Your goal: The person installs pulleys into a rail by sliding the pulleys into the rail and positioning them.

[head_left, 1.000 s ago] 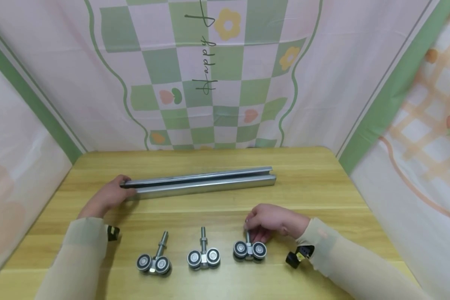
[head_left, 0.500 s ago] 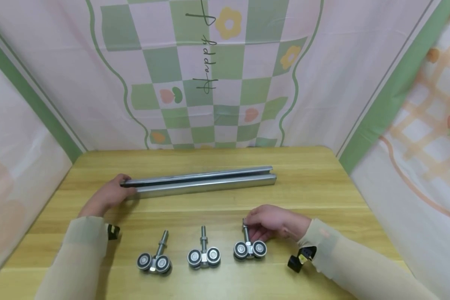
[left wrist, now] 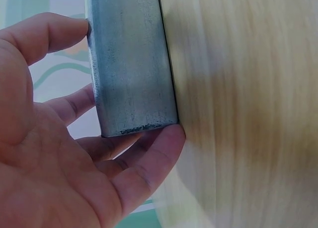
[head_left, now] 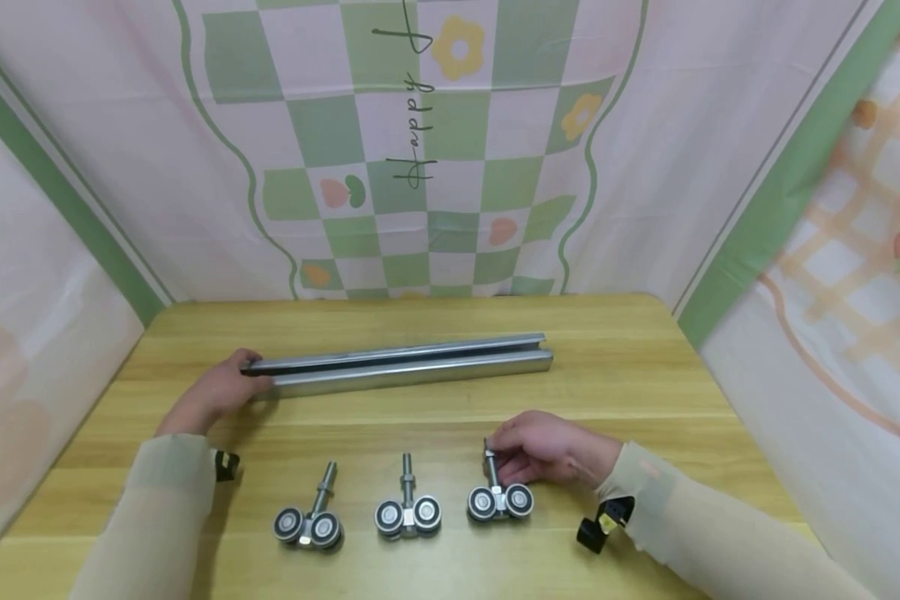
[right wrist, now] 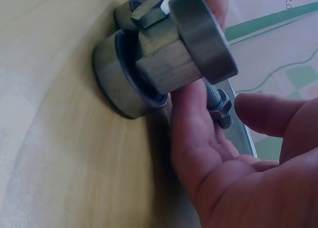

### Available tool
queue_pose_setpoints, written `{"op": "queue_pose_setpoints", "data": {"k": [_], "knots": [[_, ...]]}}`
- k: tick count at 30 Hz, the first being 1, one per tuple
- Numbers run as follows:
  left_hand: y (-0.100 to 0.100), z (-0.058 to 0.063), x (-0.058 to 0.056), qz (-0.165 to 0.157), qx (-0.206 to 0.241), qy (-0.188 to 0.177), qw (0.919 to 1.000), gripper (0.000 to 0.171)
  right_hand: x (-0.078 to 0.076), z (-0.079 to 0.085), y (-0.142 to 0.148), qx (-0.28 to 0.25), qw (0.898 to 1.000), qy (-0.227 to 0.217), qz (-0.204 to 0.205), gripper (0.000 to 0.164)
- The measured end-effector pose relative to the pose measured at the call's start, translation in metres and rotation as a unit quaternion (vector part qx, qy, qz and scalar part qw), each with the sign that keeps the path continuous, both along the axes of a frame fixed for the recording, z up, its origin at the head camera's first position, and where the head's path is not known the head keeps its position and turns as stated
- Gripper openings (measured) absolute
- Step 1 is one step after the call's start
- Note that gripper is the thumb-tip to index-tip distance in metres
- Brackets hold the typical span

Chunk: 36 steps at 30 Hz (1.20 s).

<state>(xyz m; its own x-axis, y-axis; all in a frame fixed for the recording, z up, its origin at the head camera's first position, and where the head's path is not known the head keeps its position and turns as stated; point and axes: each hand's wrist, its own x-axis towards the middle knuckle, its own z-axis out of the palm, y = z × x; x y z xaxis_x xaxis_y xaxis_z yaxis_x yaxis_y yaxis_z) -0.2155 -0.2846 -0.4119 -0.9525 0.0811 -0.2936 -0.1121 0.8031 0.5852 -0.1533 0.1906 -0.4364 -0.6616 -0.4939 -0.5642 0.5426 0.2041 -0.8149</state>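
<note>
In the head view my left hand (head_left: pixel 225 393) grips the left end of a silver C-shaped steel track (head_left: pixel 420 379), which lies across the table with its slot toward me. The left wrist view has the thumb on one side of the track's end (left wrist: pixel 131 69) and the other fingers under and around it. My right hand (head_left: pixel 551 446) holds the threaded bolt of the rightmost roller trolley (head_left: pixel 499 500), its wheels toward me. Close up in the right wrist view, the fingers curl behind the trolley's bolt (right wrist: pixel 213 96), with the thumb beside the nut (right wrist: pixel 220 108).
Two more roller trolleys stand in a row to the left, a middle one (head_left: pixel 408 514) and a left one (head_left: pixel 308 527), bolts pointing away from me. The wooden table (head_left: pixel 607 350) ends at a printed curtain (head_left: pixel 420 233) behind, with curtains on both sides.
The right hand has shifted slightly right, and the held trolley's bolt leans a little left, its tip now showing. My left hand and the track stay put.
</note>
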Motion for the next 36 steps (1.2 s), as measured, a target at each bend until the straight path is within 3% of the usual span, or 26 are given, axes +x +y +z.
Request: {"op": "queue_pose_setpoints", "data": {"k": [11,23,36], "knots": [[0.000,-0.001,0.000,-0.001,0.003,0.000,1.0000,0.067,-0.001,-0.003,0.005,-0.021,1.000,-0.020,-0.003,0.026],[0.001,-0.001,0.001,0.005,0.004,0.002,1.0000,0.067,0.003,-0.009,0.000,-0.025,0.999,-0.001,-0.029,0.012],[-0.002,-0.003,-0.001,0.000,0.010,0.005,0.9999,0.067,0.003,0.001,0.002,-0.009,0.999,0.025,-0.042,0.014]]}}
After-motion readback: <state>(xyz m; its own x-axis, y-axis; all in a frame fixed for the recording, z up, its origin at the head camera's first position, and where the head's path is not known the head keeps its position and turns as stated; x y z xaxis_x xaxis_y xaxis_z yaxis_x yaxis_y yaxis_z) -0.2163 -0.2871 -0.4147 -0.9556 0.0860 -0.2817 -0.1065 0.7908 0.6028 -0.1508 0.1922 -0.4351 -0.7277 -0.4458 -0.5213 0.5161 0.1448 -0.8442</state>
